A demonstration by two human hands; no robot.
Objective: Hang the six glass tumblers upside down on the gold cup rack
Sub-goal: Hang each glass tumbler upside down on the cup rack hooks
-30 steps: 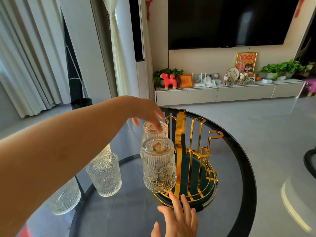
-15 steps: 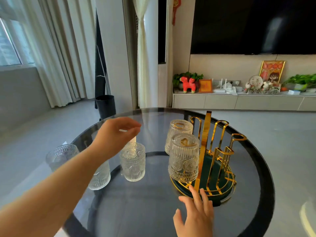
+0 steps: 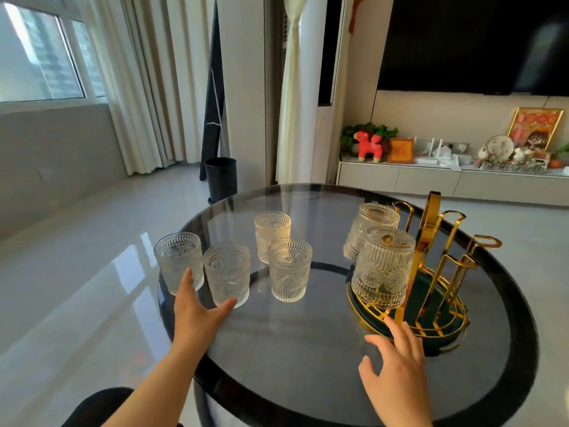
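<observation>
The gold cup rack (image 3: 431, 260) stands on a green base at the right of the round glass table (image 3: 308, 349). Two embossed tumblers hang upside down on its left pegs: a near one (image 3: 383, 268) and a far one (image 3: 371, 229). Several tumblers stand upright on the table's left half. My left hand (image 3: 197, 309) is spread around the base of the second one from the left (image 3: 227, 274), thumb and fingers on either side, touching it. My right hand (image 3: 397, 362) lies open with its fingertips at the rack's gold front rim.
A leftmost tumbler (image 3: 179, 261) stands right at the table's edge, with two more upright tumblers (image 3: 289, 274) (image 3: 272, 235) toward the middle. Beyond the table are a black bin (image 3: 221, 179), curtains and a low TV cabinet (image 3: 431, 180).
My left hand has come away from the hung tumblers, swung left and dropped down to the second upright tumbler. The view has turned left. My right hand stays at the rack's front rim.
</observation>
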